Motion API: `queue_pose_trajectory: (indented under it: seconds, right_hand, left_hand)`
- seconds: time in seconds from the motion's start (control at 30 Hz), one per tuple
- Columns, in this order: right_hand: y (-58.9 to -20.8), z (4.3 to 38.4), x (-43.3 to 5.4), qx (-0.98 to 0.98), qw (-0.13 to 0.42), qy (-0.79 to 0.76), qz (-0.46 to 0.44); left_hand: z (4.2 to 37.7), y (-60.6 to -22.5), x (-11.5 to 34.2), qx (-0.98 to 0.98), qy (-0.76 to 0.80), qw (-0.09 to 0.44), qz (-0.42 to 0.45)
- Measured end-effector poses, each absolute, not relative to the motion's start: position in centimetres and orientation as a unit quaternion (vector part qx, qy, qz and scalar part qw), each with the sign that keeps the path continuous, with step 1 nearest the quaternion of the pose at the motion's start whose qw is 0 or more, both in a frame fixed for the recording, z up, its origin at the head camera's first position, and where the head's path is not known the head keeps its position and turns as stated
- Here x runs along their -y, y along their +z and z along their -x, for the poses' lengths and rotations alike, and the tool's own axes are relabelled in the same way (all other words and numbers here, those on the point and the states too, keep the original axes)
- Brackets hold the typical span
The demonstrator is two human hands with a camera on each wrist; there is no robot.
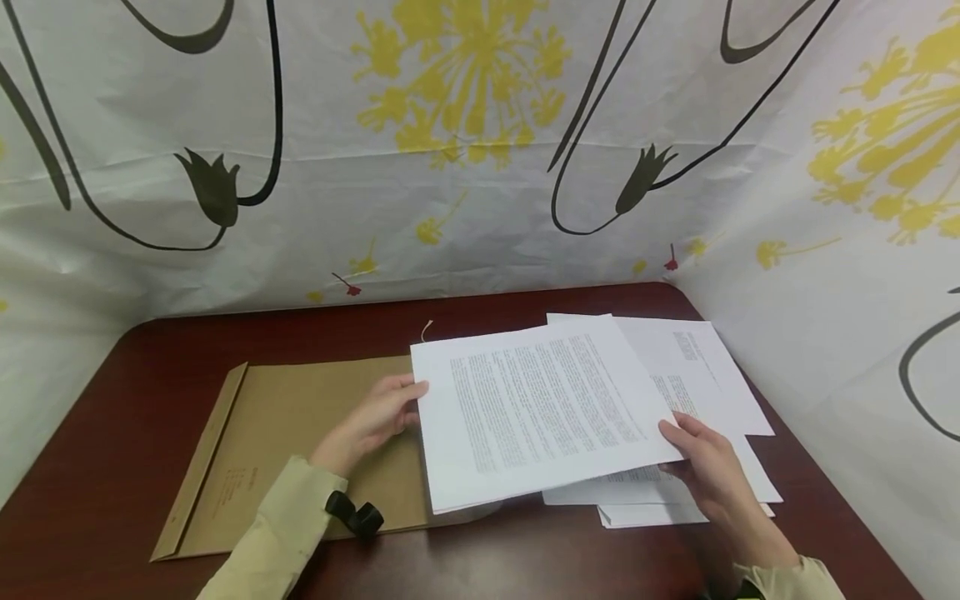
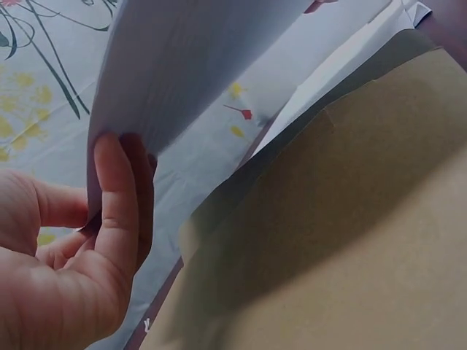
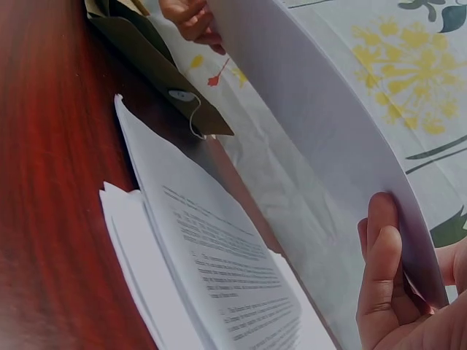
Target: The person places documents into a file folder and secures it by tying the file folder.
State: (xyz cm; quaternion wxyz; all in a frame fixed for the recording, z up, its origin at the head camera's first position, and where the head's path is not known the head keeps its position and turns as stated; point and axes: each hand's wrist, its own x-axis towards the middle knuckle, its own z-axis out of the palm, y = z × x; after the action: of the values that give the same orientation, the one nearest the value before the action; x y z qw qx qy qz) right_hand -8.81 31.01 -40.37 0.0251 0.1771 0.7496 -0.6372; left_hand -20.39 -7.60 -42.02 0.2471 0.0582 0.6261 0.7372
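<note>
A sheaf of printed paper (image 1: 536, 408) is held up between both hands, its text side facing the head view. My left hand (image 1: 378, 417) pinches its left edge, thumb on the front and fingers behind. At the lower right edge my right hand (image 1: 708, 458) pinches it the same way. Below the left hand lies a brown document envelope (image 1: 300, 433), its flap folded out to the left and its right part hidden by the paper. More printed sheets (image 1: 705, 367) lie spread and overlapping under and right of the held paper.
The dark red-brown table (image 1: 465, 567) carries everything. A white cloth (image 1: 322, 167) with yellow flowers and dark stems hangs behind and along the sides. The envelope has a button and a string (image 3: 195, 117) at its edge. A black strap device (image 1: 354, 512) sits on the left sleeve.
</note>
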Motion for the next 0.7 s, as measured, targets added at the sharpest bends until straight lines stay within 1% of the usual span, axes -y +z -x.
queue_pose_trajectory:
  seconds: [0.2, 0.33, 0.43, 0.6, 0.67, 0.7]
  right_hand:
    - [-40.7, 7.9, -30.9, -0.729, 0.044, -0.654, -0.195]
    - [-40.9, 7.6, -31.0, -0.723, 0.046, -0.659, -0.202]
    - [-41.1, 7.4, -31.6, -0.711, 0.036, -0.670, -0.212]
    - [-41.2, 7.2, -33.1, -0.683, 0.015, -0.695, -0.224]
    - [-41.2, 7.1, -33.8, -0.680, 0.012, -0.697, -0.226]
    - [-41.2, 7.1, -34.0, -0.680, 0.011, -0.697, -0.229]
  left_hand:
    - [20.8, -42.1, 7.1, -0.633, 0.739, 0.228, -0.023]
    - [20.8, -42.0, 6.6, -0.636, 0.740, 0.217, -0.015]
    - [20.7, -41.9, 6.1, -0.641, 0.738, 0.210, -0.021]
    - [20.3, -41.9, 5.5, -0.661, 0.717, 0.215, -0.045]
    - [19.9, -41.9, 5.4, -0.695, 0.687, 0.203, -0.066]
    - [19.7, -41.9, 5.3, -0.724, 0.658, 0.189, -0.083]
